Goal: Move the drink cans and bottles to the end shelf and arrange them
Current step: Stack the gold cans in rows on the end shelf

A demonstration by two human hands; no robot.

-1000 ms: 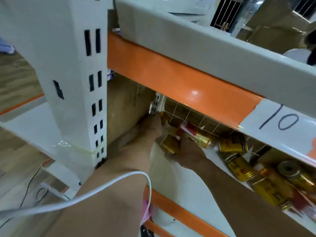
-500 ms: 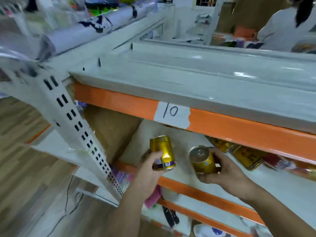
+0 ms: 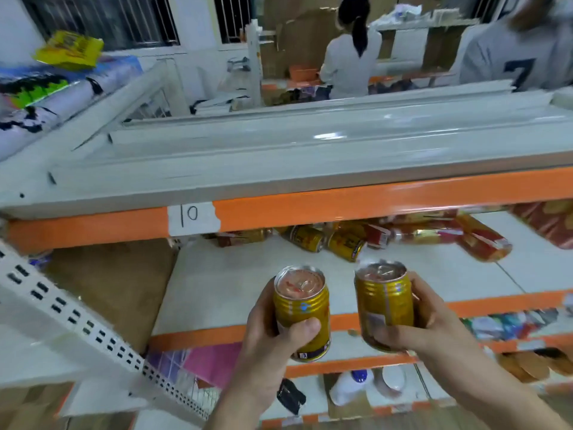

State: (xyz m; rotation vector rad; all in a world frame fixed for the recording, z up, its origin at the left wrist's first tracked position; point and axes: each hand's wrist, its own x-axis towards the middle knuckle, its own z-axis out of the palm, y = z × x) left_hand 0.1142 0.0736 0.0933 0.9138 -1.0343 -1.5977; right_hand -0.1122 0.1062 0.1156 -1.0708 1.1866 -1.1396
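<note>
The left hand (image 3: 273, 346) is clasping one gold can (image 3: 302, 311) and the right hand (image 3: 434, 324) a second can (image 3: 384, 305), both upright over the near edge of the shelf (image 3: 223, 290), while several fallen cans (image 3: 325, 240) are lying farther back, seemingly awaiting transfer.

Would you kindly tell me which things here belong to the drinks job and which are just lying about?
Job: gold metal can in the left hand; second gold can in the right hand; gold cans lying on the white shelf.
Lying about: red foil snack bags; yellow packet; brown cardboard box; paper label marked 10.
</note>
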